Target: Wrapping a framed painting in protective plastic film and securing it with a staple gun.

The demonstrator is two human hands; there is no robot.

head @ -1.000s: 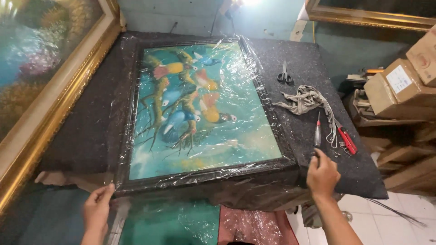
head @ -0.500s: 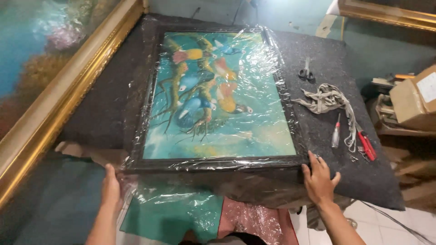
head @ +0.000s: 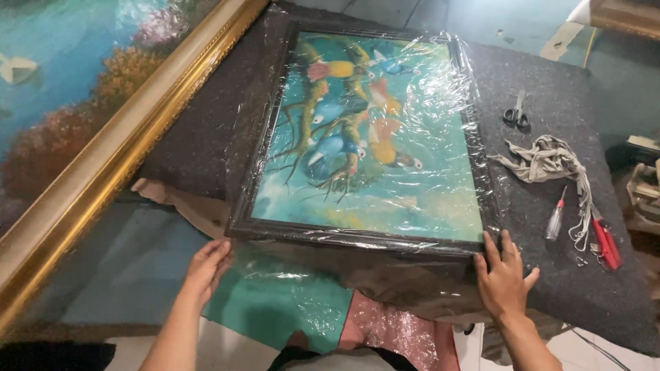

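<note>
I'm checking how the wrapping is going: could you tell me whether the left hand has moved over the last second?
Yes. The left hand has moved up and inward, from below the near-left corner of the framed painting to just under its near edge, on the loose plastic wrap.

Tabletop (head: 564, 89) covered in dark grey felt, set at an angle in view. At left, a large painting in a carved gold frame (head: 117, 161) leans close beside it. Floor (head: 481, 17) beyond is teal-green; white tiles (head: 605, 357) at lower right; cardboard boxes (head: 646, 189) at right edge.
</note>
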